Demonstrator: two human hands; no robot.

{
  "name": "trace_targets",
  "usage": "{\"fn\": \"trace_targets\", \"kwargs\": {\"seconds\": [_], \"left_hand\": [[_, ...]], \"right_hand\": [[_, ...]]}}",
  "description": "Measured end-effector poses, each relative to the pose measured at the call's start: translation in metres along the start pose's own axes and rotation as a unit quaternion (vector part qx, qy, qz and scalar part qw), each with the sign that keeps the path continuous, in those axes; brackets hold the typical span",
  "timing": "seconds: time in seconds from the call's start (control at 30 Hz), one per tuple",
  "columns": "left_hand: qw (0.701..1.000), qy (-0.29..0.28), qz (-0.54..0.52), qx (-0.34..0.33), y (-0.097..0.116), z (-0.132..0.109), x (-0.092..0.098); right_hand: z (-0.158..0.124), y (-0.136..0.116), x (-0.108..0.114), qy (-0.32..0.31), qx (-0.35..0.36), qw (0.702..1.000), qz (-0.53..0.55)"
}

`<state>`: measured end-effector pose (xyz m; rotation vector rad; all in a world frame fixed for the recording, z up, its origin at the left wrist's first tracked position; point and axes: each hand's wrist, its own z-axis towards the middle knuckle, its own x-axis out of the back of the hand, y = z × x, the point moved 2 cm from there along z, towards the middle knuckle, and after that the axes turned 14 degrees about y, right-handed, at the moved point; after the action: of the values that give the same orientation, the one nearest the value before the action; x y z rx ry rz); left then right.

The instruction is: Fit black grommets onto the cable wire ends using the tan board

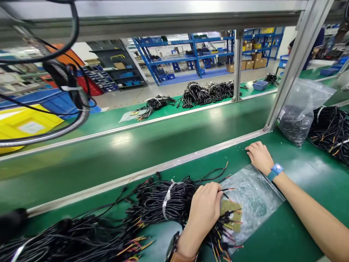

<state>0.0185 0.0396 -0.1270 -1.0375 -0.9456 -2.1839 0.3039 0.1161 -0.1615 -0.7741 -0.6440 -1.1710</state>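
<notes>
A heap of loose black cables (68, 236) sprawls well left of the clear plastic bag (256, 196). Closer to the bag lies the tied cable bundle (166, 200). The left hand (204, 211) rests on that bundle at the bag's left edge, fingers pinched on a wire (228, 189). The right hand (260, 156) sits at the bag's far corner, fingers relaxed and flat on the table (300, 174), holding nothing.

We recorded bright, even overhead light. Soft white glare lay on the green conveyor belt (122, 140) and on the plastic bag (253, 196) on the counter (286, 236). Shadows under the right hand (260, 156) were faint. The cable bundle (169, 200) gripped by the left hand (204, 211) was sharp. The aluminium post (297, 62) bowed at the edge. The hanging cables (68, 83) and a dark object (11, 223) at lower left were blurred.
</notes>
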Motion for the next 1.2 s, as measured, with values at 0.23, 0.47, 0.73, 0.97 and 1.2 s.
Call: {"fn": "trace_targets", "kwargs": {"seconds": [0.23,0.47,0.73,0.97,1.2], "left_hand": [[0.990,-0.107,-0.092,-0.004,0.002,-0.001,0.006],[0.985,-0.171,-0.025,-0.026,0.007,0.004,0.018],[0.984,-0.176,-0.037,-0.010,0.000,-0.010,0.019],[0.988,-0.128,-0.084,-0.003,-0.001,-0.019,0.018],[0.992,-0.085,-0.090,0.025,0.000,-0.023,0.012]], "right_hand": [[0.002,-0.010,0.012,-0.008,0.022,1.000,0.008],[0.002,-0.034,0.035,-0.014,0.064,0.996,0.058],[-0.019,-0.095,0.065,-0.127,0.108,0.938,0.302],[-0.034,-0.116,0.066,-0.231,0.106,0.924,0.286],[-0.044,-0.130,0.063,-0.268,0.118,0.933,0.209]]}}
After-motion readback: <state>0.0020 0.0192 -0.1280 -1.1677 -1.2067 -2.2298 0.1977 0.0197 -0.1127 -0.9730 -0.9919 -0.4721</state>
